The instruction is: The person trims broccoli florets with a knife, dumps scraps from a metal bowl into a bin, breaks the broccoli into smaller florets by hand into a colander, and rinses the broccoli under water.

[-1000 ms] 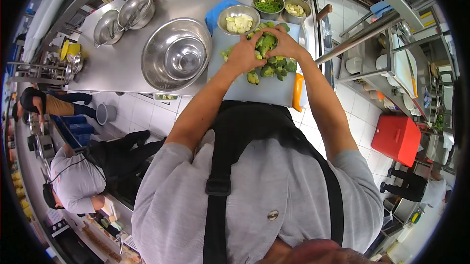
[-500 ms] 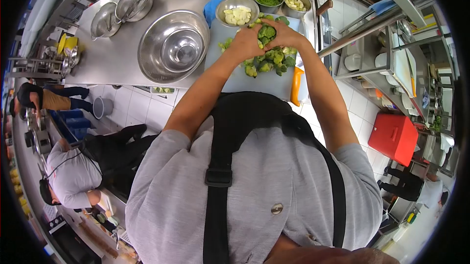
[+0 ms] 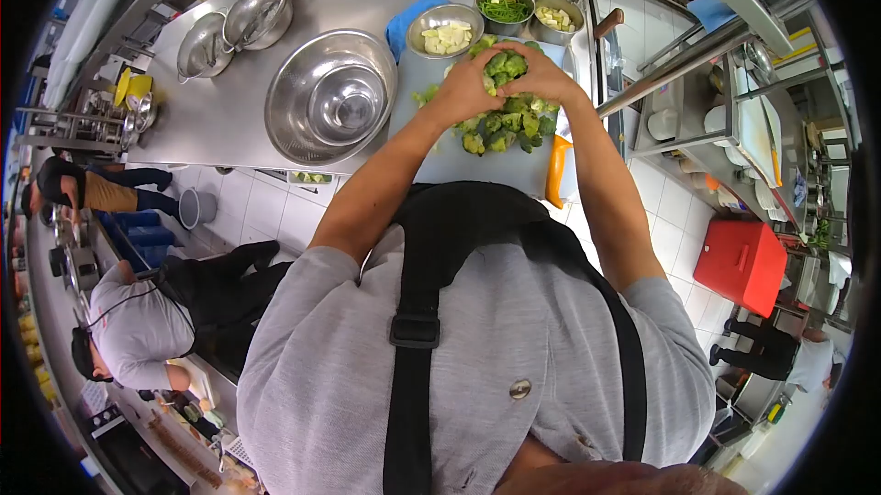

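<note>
Green broccoli florets (image 3: 500, 133) lie heaped on a light blue cutting board (image 3: 440, 163). My left hand (image 3: 466, 91) and my right hand (image 3: 543, 77) curve around the upper part of the heap from both sides, gathering a clump of florets between them. Some florets stick out below the hands, and a few small bits lie left of my left hand. A knife with an orange handle (image 3: 557, 172) rests at the board's right side. Just beyond the board stands a metal bowl of pale chopped pieces (image 3: 447, 37).
Nested steel bowls (image 3: 317, 133) sit left of the board. Small bowls, one with green slices (image 3: 504, 7), stand behind it. A blue cloth (image 3: 404, 25) lies near them. Co-workers (image 3: 138, 321) are at the left and far right. A red box (image 3: 740, 264) stands at right.
Both hands have drawn closer together around the upper florets. The broccoli between them is bunched more tightly. The whole view has shifted slightly with the head.
</note>
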Tool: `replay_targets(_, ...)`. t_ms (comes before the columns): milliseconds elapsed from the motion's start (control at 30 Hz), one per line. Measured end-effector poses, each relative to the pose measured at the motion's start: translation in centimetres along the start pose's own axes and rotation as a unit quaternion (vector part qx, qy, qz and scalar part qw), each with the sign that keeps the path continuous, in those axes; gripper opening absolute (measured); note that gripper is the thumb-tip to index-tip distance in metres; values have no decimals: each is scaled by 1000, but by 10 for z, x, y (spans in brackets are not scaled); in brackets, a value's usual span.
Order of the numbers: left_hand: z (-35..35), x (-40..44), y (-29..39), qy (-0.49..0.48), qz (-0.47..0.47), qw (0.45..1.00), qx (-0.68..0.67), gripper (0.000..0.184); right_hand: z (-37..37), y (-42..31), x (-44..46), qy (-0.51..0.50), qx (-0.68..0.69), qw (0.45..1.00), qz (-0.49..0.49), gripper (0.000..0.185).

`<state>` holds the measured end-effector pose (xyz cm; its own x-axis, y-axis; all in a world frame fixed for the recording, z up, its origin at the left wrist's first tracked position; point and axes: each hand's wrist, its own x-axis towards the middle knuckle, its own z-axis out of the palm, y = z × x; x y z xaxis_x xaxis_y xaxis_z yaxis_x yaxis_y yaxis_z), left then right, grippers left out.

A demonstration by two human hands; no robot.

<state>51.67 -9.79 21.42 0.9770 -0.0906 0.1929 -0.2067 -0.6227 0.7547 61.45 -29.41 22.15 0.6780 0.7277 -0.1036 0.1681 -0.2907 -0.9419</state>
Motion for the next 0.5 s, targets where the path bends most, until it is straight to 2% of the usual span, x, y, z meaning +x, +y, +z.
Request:
replay_targets(133,-2,5,18,8,19,1000,-17,86,-7,-33,-17,16,7,1000,16,90)
replay_targets(233,-21,-2,21,57,46,997,-31,84,-10,-52,-11,13,-82,996,-36,86)
replay_targets(267,-35,-8,28,71,41,996,-22,83,-4,-69,-7,-6,-49,998,-33,87)
replay_targets(367,-92,-39,35,113,3,993,27,78,32,-105,27,-47,-49,993,-100,86)
replay_targets(433,-131,-67,18,152,3,987,48,77,74,-119,58,-105,-14,990,-96,85)
replay_targets(500,-161,-97,-4,170,-36,984,33,78,120,-135,88,-157,3,985,-68,84)
